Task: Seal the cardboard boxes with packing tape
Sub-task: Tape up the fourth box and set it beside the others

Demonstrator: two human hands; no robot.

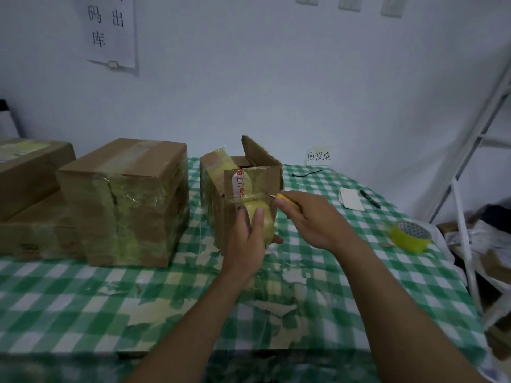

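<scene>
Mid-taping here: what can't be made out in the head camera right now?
- Inside of the small box: hidden by its raised flaps, head view.
- Tip of the yellow tool in the right hand: blurred and too small to show a blade.
- Free end of the tape roll: covered by the left hand.
- Left part of the stacked boxes: cut off by the frame edge.

I work in a small packing room: taped cardboard boxes crowd my green-checked table, handwritten paper signs hang on the wall, white metal shelving stands at right.
</scene>
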